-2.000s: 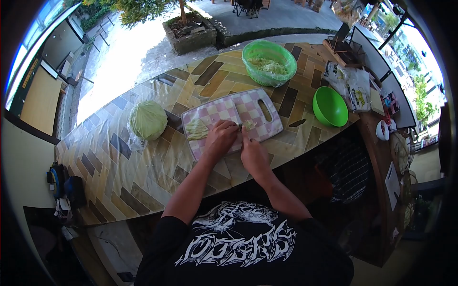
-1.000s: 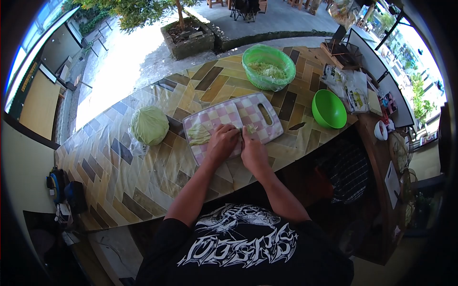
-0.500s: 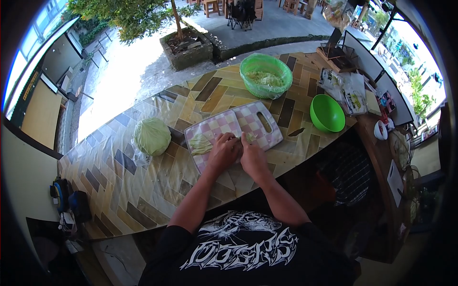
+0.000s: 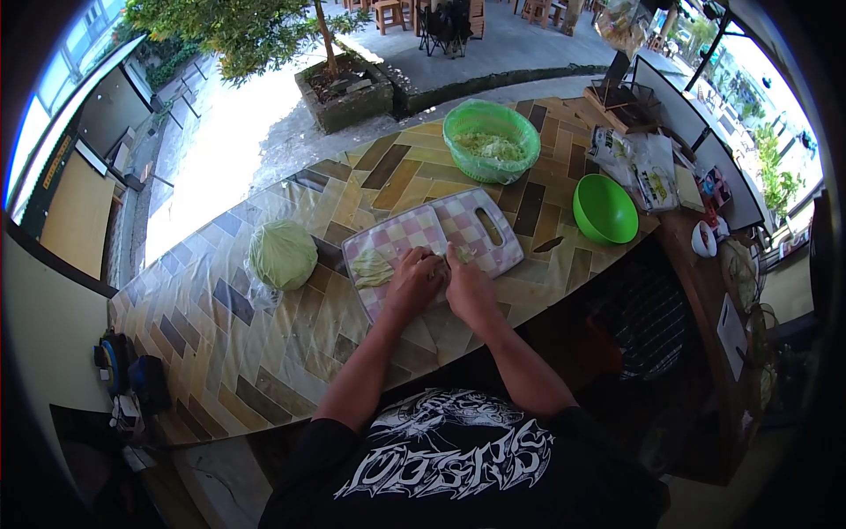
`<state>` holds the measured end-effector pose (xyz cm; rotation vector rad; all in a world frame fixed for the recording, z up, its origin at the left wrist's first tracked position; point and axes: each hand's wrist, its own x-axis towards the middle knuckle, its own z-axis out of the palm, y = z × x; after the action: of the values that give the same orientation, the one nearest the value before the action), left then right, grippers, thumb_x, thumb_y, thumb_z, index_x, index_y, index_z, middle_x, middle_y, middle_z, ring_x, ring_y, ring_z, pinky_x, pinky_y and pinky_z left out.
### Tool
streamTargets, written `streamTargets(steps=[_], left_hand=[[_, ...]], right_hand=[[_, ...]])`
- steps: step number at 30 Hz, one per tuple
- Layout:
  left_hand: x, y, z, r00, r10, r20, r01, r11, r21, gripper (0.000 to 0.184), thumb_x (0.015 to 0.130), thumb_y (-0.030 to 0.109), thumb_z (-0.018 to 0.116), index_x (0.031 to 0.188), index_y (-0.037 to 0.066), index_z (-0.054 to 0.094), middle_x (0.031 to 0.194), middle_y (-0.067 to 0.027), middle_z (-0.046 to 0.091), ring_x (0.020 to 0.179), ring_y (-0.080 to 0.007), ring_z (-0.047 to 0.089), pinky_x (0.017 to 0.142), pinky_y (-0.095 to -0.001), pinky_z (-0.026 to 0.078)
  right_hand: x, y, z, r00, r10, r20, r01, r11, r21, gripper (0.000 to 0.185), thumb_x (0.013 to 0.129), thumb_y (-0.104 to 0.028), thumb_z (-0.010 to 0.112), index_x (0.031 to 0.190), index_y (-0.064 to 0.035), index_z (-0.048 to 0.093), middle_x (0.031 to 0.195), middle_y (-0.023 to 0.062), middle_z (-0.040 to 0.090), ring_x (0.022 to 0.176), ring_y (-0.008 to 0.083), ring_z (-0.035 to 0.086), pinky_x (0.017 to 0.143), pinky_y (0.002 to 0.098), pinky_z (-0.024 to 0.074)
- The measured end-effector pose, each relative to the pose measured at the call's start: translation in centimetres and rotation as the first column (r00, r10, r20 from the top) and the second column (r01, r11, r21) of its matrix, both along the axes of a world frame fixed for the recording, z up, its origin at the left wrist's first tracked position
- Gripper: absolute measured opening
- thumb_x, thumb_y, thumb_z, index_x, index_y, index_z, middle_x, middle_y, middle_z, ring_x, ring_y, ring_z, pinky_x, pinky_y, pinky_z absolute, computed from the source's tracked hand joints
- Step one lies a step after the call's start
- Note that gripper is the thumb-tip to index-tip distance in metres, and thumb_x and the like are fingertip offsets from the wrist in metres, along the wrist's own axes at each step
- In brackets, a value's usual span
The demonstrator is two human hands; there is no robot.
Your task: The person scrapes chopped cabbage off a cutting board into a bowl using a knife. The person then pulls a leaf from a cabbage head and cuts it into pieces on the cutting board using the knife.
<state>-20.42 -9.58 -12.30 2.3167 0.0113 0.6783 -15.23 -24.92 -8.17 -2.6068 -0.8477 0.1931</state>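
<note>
On a pink-and-white checkered cutting board, my left hand is closed, fingers bent, over pale green cabbage leaves that it mostly hides. Right beside it my right hand is wrapped round a knife, whose thin blade shows nearly edge-on, pointing away from me. A few cut cabbage shreds lie just beyond the right hand. Loose cabbage leaves rest on the board's left part. A whole cabbage head sits on clear plastic to the left of the board.
Behind the board stands a green basket lined with clear plastic, with shredded cabbage inside. A bright green bowl is at the right edge of the patterned table. Plastic packets and a small white bowl are farther right.
Both hands stay together at nearly the same spot on the board, with only slight finger movement. The view has shifted very slightly.
</note>
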Motion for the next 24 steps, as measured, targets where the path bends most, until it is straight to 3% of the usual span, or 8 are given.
streamTargets(steps=[8,17,24], left_hand=[[0.1,0.1,-0.2,1.0,0.005,0.004,-0.005,0.999,-0.039,0.026,0.082,0.009,0.08,0.107,0.002,0.081,0.109,-0.0153,0.073,0.108,-0.0367,0.068,0.097,-0.0469,0.055],[0.2,0.3,-0.3,1.0,0.006,0.012,-0.006,1.0,-0.021,0.025,0.081,0.008,0.08,0.106,0.002,0.081,0.109,-0.0149,0.074,0.106,-0.0373,0.07,0.097,-0.0468,0.055],[0.3,0.3,-0.3,1.0,0.002,0.014,-0.001,0.997,-0.077,0.028,0.078,0.006,0.08,0.106,0.0,0.079,0.108,-0.0162,0.073,0.105,-0.0392,0.068,0.095,-0.047,0.056]], right_hand=[[-2.3,-0.4,-0.3,0.999,-0.017,0.031,0.019,0.998,-0.053,0.074,0.096,-0.008,0.064,0.165,-0.0005,0.039,0.091,0.0231,0.075,0.084,0.0424,0.077,0.075,0.0531,0.0622],[-0.2,-0.1,0.4,1.0,0.012,0.0,-0.012,1.0,-0.007,0.069,0.098,-0.009,0.062,0.164,-0.0005,0.042,0.092,0.0225,0.076,0.084,0.041,0.077,0.076,0.0524,0.0626],[-2.4,-0.1,0.0,0.999,-0.031,0.022,0.033,0.997,-0.072,0.07,0.097,-0.009,0.063,0.164,-0.0007,0.042,0.09,0.0223,0.076,0.082,0.0405,0.077,0.074,0.0514,0.0625]])
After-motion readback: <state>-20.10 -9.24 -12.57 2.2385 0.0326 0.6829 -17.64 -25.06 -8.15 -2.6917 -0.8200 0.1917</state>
